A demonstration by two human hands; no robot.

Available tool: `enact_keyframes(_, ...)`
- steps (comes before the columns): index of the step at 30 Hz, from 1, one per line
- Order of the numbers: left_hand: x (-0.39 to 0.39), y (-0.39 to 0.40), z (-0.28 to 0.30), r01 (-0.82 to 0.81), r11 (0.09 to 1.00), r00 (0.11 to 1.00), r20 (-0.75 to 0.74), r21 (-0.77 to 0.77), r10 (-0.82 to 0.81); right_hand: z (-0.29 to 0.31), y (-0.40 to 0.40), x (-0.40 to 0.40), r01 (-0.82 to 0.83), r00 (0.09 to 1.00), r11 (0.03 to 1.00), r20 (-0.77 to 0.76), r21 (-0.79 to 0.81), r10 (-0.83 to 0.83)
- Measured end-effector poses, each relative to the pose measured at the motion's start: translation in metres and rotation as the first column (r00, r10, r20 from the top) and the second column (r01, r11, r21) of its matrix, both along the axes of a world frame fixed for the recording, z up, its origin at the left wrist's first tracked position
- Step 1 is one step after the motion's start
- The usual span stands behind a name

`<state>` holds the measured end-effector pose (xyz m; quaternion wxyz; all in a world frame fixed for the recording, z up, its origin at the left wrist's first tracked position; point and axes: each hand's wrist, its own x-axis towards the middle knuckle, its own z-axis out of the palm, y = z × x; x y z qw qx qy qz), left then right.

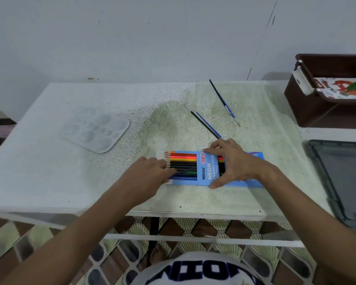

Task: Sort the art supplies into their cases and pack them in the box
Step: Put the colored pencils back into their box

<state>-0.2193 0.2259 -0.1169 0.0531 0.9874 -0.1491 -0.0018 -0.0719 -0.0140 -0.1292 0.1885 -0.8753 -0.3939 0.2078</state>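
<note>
- Both forearms reach forward from my lap over the near edge of the table (49, 161), toward the pencil case (206, 174).
- That blue pencil case lies flat on the table near the front edge, at about 12 o'clock from me, its long side running left to right.
- Coloured pencils (183, 163) sit side by side in it, points toward 9 o'clock, showing through the case's window.
- My right hand (232, 163) grips the case across its width, fingers on the far edge, thumb curled on the near edge.
- My left hand (152, 171) lies at the case's left end, fingers curled at the pencil tips; I cannot tell whether they pinch a pencil or only press on them.
- Two paintbrushes (206, 125) lie close together just beyond my right hand, at 12 o'clock.
- A third paintbrush (224, 102) lies farther off, toward 1 o'clock, apart from the pair.
- A clear paint palette (95, 129) lies at 10 o'clock, well apart from the case.
- A brown box (302, 103) stands at 2 o'clock, off the table's far right corner, with a printed white packet (337, 89) inside.
- A grey lid (345, 177) lies at 3 o'clock, beside the table.
</note>
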Motion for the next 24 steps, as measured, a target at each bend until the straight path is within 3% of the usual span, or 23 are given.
enact_keyframes(11,0.005,0.014,-0.003,-0.074,0.986,0.994,-0.088,-0.153,0.061,-0.003,-0.002,0.003,0.002,1.0,1.0,-0.027,0.004,-0.002)
enact_keyframes(15,0.008,0.006,-0.003,-0.025,0.999,0.991,-0.127,0.035,0.029,-0.005,-0.002,0.003,-0.001,1.0,1.0,-0.029,0.005,0.001)
enact_keyframes(19,0.019,-0.01,-0.006,0.012,0.995,0.993,-0.121,0.096,-0.001,-0.004,-0.002,0.003,-0.007,1.0,1.0,-0.021,0.013,0.007)
enact_keyframes(24,0.036,-0.026,-0.007,-0.067,0.985,0.98,-0.195,-0.158,0.036,-0.005,-0.003,0.002,-0.001,1.0,1.0,-0.016,0.025,0.002)
